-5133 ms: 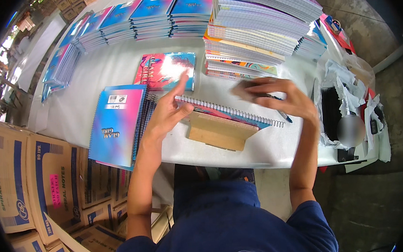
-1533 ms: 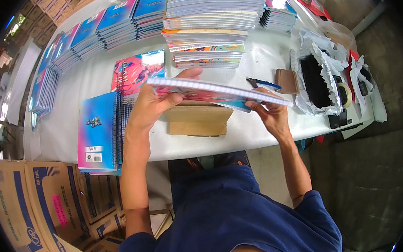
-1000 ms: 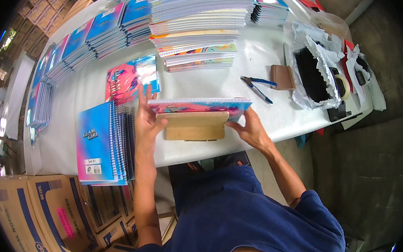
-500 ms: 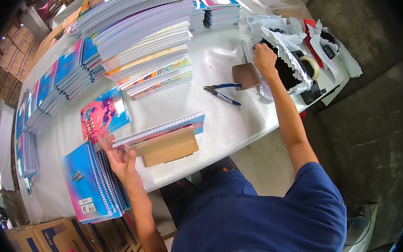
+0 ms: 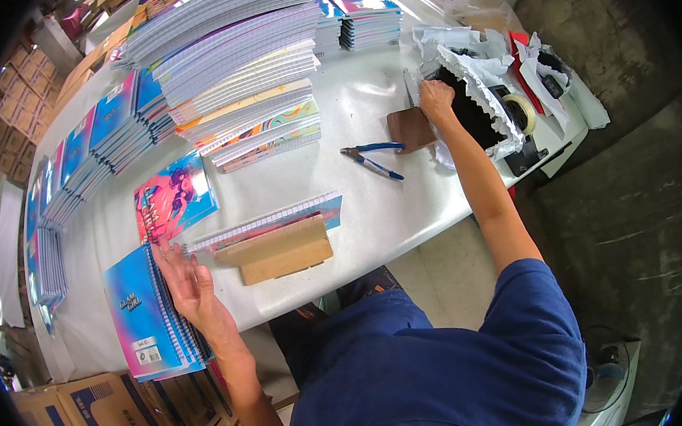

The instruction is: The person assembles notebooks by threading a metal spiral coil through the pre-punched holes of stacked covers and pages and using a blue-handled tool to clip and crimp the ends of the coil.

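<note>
My left hand (image 5: 190, 287) is open, its fingers stretched along the spiral edge of a stack of blue-and-pink notebooks (image 5: 133, 297). A pink-and-blue notebook (image 5: 172, 198) lies flat just beyond it. To its right, a spiral notebook (image 5: 277, 220) stands on edge behind a folded brown cardboard piece (image 5: 286, 253). My right hand (image 5: 438, 103) is closed at the left rim of a container (image 5: 492, 81) with torn white wrapping and dark contents. What its fingers hold, if anything, is hidden. Beside that hand are a brown block (image 5: 412, 130) and blue-handled pliers (image 5: 373, 159).
A tall pile of notebooks (image 5: 237, 69) rises at the table's middle back. More notebook stacks (image 5: 114, 123) line the left side, and another stack (image 5: 370, 18) stands at the back. A tape roll (image 5: 521, 113) lies right of the container. Cardboard boxes (image 5: 93, 421) sit below the table at left.
My left hand has shifted left and nearer, to the notebook stack's spiral edge. My right hand has moved slightly left and nearer, staying closed at the container's rim.
</note>
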### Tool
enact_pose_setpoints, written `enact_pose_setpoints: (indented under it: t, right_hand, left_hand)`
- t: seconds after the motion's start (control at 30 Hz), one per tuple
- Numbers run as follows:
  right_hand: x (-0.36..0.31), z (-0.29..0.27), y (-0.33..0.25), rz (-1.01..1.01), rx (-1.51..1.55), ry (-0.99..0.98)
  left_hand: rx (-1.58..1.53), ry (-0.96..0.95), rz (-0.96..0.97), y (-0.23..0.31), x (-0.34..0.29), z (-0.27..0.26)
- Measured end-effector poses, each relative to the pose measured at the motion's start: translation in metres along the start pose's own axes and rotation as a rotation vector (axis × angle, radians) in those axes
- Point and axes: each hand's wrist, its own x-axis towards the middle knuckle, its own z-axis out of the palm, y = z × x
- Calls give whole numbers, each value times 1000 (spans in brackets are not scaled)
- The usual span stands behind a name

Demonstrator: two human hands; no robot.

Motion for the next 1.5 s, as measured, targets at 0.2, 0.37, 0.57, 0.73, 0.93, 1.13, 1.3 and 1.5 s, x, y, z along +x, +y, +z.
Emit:
enact_pose_setpoints:
  t: [0.2,0.37,0.57,0.73,0.93,1.13,1.3,1.5]
  right_hand:
    - [0,-12,-1,-39,25,14]
    - [-11,-2,7,-60,65,39]
    - [-11,-33,23,26,323,201]
    - [-46,-122,-5,-271,646,235]
    - [-177,-209,-54,-687,1205,-138]
    - [-199,-193,-70,-519,1315,-176]
    - [-196,-179,-68,-685,1496,-199]
    - [-196,-184,-71,-737,1350,-78]
  left_hand:
    - [-6,35,34,14,-4,-8]
    - [-6,18,34,15,-6,-9]
    - [234,-56,181,40,2,24]
    - [756,-349,513,57,14,70]
    - [1186,-674,662,46,23,128]
    - [1064,-762,476,36,24,128]
    - [1063,-766,490,35,25,127]
    - [1069,-799,448,41,26,128]
